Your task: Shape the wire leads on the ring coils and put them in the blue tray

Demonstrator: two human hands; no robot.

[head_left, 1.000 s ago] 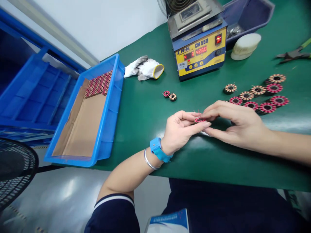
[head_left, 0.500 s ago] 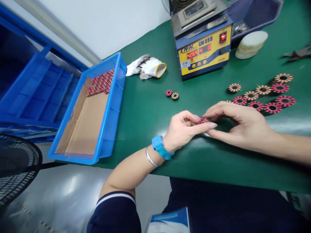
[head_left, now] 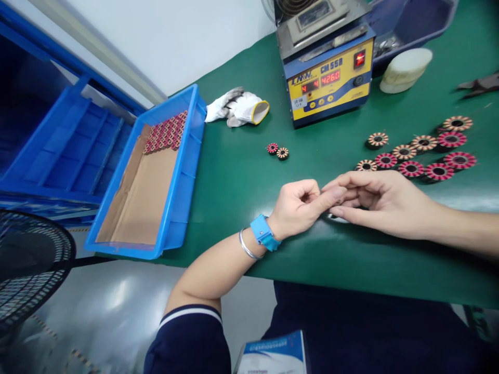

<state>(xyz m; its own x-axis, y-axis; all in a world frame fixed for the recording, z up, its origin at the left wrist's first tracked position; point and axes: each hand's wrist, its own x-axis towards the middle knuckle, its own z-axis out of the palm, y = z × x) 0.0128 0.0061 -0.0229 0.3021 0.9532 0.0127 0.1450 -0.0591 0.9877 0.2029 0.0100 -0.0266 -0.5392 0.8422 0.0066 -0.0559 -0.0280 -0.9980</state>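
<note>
My left hand [head_left: 300,205], with a blue wristband and a bangle, is curled closed over the green mat [head_left: 234,182]. My right hand [head_left: 384,200] reaches in from the right, and its fingertips press against the left hand's fingertips. The small red wound coil they pinched a moment ago is now hidden between the fingers. Several red and copper wound coils [head_left: 411,169] lie in a cluster just beyond my right hand. Two smaller coils [head_left: 277,151] sit apart, further back and to the left.
A blue and yellow heater unit [head_left: 327,78] with red digits stands at the back. White gloves [head_left: 237,107] lie to its left. A blue tray [head_left: 183,171] holds cardboard and rows of red coils [head_left: 166,134]. A white pad [head_left: 405,69], pliers [head_left: 481,85] and a fan [head_left: 27,270] are around.
My left hand has curled tighter and both hands have closed together, so the red coil no longer shows. The view has shifted slightly.
</note>
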